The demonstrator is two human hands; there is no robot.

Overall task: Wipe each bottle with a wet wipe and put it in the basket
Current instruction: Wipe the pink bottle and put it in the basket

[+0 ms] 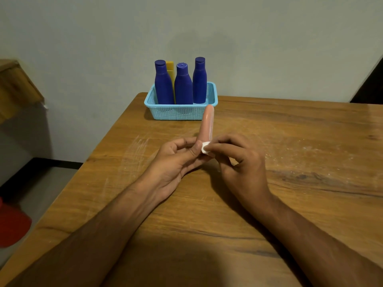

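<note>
Three dark blue plastic bottles (183, 84) and a yellow one (171, 69) are already stood in the far pale blue perforated basket (180, 112). Nearer, above the wooden table (290, 141), a slim peach tube bottle (207, 123) is gripped at its base by the left hand (176, 156), while a small white wet wipe (205, 147) is pinched against it by the right hand (238, 160); its wiping and basketing are judged left.

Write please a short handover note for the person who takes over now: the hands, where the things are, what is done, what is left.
Left hand holds the pink tube by its lower end.
Right hand pinches a small white wipe against the tube's base.
Done: three blue bottles and a yellow one stand in the light-blue basket at the table's far edge.
Left: finish wiping the tube, then put it in the basket.
</note>
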